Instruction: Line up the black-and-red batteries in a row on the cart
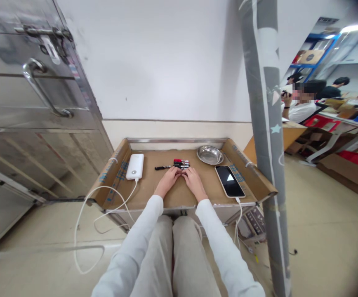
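Observation:
My left hand (pixel 169 180) rests on the brown cardboard surface (pixel 149 192), its fingers stretched forward. Beside it lies my right hand (pixel 193 181), also with fingers extended, and the fingertips of both nearly meet. No held thing shows in either hand, though the space under the fingertips is hidden. Just beyond them, several markers lie close together: a red marker (pixel 181 161) is farthest back, and black ones are nearer, partly behind my fingers. A black marker (pixel 162 168) sticks out to the left of the group.
A white power bank (pixel 135 166) with a cable lies left. On the right are a round metal dish (pixel 210 155) and a phone (pixel 230 181) plugged into a cable. Raised cardboard sides edge the table. A wrapped grey pole (pixel 267 123) stands right; people sit beyond it.

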{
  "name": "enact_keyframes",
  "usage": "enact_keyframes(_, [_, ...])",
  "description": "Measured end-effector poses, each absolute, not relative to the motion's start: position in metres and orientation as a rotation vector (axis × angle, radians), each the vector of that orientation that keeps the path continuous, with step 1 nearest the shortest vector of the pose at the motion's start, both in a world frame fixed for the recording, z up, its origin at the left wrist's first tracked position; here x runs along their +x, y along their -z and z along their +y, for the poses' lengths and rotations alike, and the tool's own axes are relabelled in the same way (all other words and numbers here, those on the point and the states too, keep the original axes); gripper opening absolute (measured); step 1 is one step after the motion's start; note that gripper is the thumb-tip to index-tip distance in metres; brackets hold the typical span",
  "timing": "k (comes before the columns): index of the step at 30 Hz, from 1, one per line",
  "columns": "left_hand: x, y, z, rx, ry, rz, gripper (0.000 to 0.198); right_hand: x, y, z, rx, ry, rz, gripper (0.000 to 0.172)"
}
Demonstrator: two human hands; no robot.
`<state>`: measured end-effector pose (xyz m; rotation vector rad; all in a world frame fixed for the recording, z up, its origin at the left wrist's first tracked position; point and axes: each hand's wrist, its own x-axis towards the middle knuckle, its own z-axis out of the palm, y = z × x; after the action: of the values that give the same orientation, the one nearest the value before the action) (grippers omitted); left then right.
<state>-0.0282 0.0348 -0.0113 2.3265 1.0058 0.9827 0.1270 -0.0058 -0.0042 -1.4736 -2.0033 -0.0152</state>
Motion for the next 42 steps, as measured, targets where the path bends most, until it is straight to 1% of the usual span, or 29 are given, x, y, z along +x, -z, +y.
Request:
enact_keyframes(4, [-0.027,0.009,0.034,2.361,-1.0,1.013,0.018,0.127,0.007,-0.004,-1.486,0.011,-1.997,0.02])
enact_keyframes(9, [-0.027,0.004,0.031,2.568,-1.002,1.133,0.027,0.129,0.01,-0.003,-1.558,0.138,-1.922,0.025])
enact_keyframes(15, [-0.028,0.001,0.027,2.654,-0.804,1.291,0.022,0.132,0.005,-0.006,-1.694,0.239,-1.746,0.03])
enact_keyframes(18, [-0.028,0.002,0.028,2.666,-0.819,1.272,0.02,0.132,0.005,-0.006,-1.724,0.21,-1.736,0.031])
enact_keyframes(23, [-0.027,0.006,0.031,2.649,-0.947,1.277,0.02,0.133,0.006,-0.005,-1.758,0.189,-1.701,0.033])
enact_keyframes(27, [-0.027,0.006,0.031,2.653,-1.004,1.304,0.019,0.13,0.004,-0.005,-1.589,0.062,-1.816,0.031])
enact_keyframes(28, [-0.027,0.005,0.03,2.65,-1.017,1.319,0.019,0.129,0.003,-0.006,-1.522,0.009,-1.856,0.033])
enact_keyframes(30, [-0.027,0.004,0.03,2.641,-1.051,1.365,0.02,0.126,0.0,-0.008,-1.405,-0.093,-1.91,0.044])
enact_keyframes(32, [-0.027,0.003,0.029,2.628,-1.078,1.446,0.022,0.124,-0.003,-0.01,-1.336,-0.159,-1.935,0.057])
enact_keyframes(34, [-0.027,0.002,0.028,2.592,-1.085,1.584,0.024,0.122,-0.003,-0.011,-1.32,-0.178,-1.941,0.064])
enact_keyframes(39, [-0.029,0.001,0.02,2.365,-1.041,2.025,0.026,0.123,0.003,-0.007,-1.428,-0.119,-1.896,0.056])
enact_keyframes(42, [-0.03,0.003,0.018,2.296,-1.024,2.117,0.027,0.123,0.004,-0.006,-1.449,-0.069,-1.886,0.055])
